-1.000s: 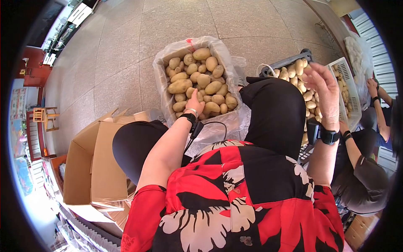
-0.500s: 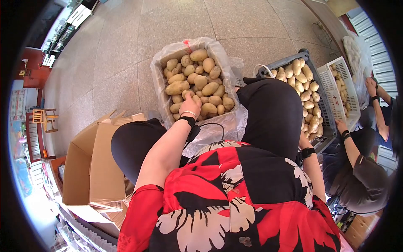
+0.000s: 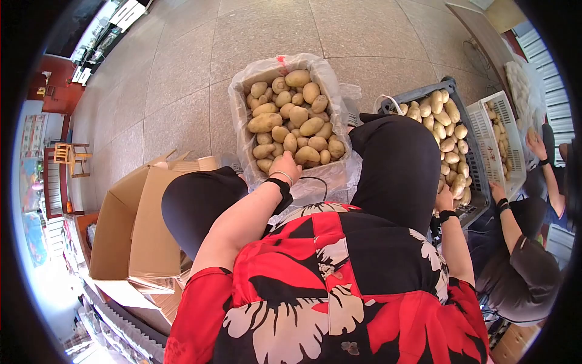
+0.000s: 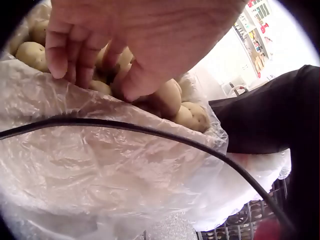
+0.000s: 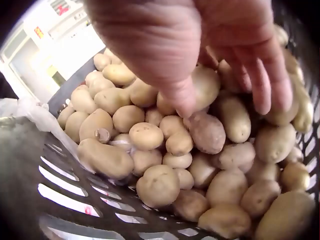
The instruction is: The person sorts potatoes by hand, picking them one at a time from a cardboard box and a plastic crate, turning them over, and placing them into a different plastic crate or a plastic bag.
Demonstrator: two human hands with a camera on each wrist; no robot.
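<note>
My left hand (image 3: 285, 165) is over the near edge of a potato-filled box (image 3: 238, 115) lined with clear plastic. In the left wrist view its fingers (image 4: 85, 50) hang down among the potatoes (image 4: 192, 116), thumb apart from them. An oval potato (image 3: 290, 143) is right at the fingertips in the head view. My right hand (image 3: 444, 199) is at the near end of a dark slatted plastic crate (image 3: 481, 182) of potatoes. In the right wrist view its spread fingers (image 5: 260, 80) reach down onto the heap, with the thumb beside a potato (image 5: 206, 87).
A white crate (image 3: 515, 145) with potatoes stands right of the dark crate, with another person's hands (image 3: 536, 145) near it. An open cardboard box (image 3: 145, 224) lies at my left. A black cable (image 4: 125, 127) crosses in front of the lined box.
My right hand came down from above the dark crate, went low beside my knee, and is now over its near-end potatoes. The left hand has drawn back toward the lined box's near edge.
</note>
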